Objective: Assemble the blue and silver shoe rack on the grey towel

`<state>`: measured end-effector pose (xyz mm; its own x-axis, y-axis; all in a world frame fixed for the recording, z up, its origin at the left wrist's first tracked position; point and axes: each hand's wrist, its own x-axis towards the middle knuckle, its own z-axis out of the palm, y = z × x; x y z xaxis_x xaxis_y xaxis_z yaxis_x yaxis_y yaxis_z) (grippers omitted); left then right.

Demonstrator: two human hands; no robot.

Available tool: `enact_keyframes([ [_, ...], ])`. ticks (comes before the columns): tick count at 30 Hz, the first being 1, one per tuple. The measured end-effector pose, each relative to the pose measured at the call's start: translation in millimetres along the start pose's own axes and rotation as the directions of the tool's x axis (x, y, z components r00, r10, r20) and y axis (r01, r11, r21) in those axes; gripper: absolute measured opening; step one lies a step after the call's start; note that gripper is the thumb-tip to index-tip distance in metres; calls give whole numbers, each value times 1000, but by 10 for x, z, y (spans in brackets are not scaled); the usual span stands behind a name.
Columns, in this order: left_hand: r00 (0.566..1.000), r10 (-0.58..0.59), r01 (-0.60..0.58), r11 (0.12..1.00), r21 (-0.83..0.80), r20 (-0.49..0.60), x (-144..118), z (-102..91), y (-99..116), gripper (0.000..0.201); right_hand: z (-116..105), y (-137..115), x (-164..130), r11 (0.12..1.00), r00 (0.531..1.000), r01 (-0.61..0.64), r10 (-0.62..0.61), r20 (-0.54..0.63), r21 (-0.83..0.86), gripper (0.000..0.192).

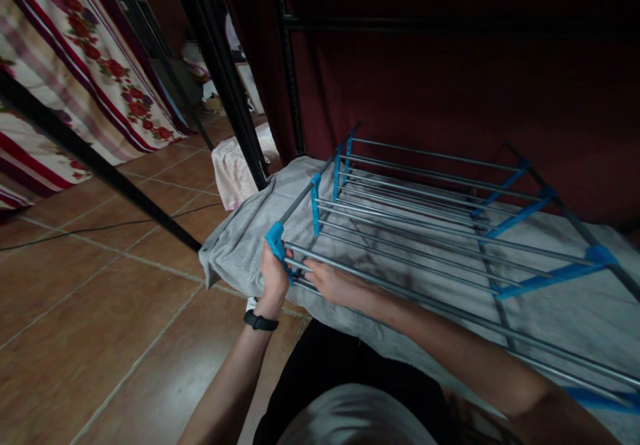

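Observation:
A metal rack (425, 221) with grey rods and blue plastic connectors lies on its side across a grey cloth (240, 241). My left hand (274, 277) grips the blue corner connector (275, 237) at the rack's near left end; a black band sits on that wrist. My right hand (334, 283) is closed around a grey rod (380, 278) right beside that connector. Both forearms reach in from the bottom of the view.
Black metal frame posts (225, 78) rise at the left and behind the rack. A dark red curtain (450, 85) hangs at the back. A floral sheet (85, 65) hangs at far left over a brown tiled floor (100, 298). A pale striped cloth (233, 171) lies by the post.

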<state>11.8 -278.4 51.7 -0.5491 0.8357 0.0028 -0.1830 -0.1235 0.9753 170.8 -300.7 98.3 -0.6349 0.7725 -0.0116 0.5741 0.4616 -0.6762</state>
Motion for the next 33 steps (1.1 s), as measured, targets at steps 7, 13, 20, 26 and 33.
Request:
enact_keyframes([
  [7, 998, -66, 67, 996, 50, -18, -65, 20, 100, 50, -24, -26, 2, 1000, 1000, -17, 17, 15, -19, 24],
  [13, 995, -98, 100, 992, 77, -35, -62, 22, 113, 54, -1, -11, 17, 1000, 999, -29, 29, 20, -5, 23],
  [20, 996, -86, 88, 993, 83, -25, -71, 20, 111, 54, -14, -29, 5, 1000, 1000, -3, 2, 22, 4, 26],
  [26, 997, -71, 73, 992, 100, -16, -93, 10, 130, 56, -47, -79, -6, 999, 999, -45, 45, 25, -4, 27],
  [33, 996, -83, 87, 986, 144, -37, -82, -4, 103, 60, -50, -92, 16, 998, 997, -68, 68, 25, -1, 28],
])
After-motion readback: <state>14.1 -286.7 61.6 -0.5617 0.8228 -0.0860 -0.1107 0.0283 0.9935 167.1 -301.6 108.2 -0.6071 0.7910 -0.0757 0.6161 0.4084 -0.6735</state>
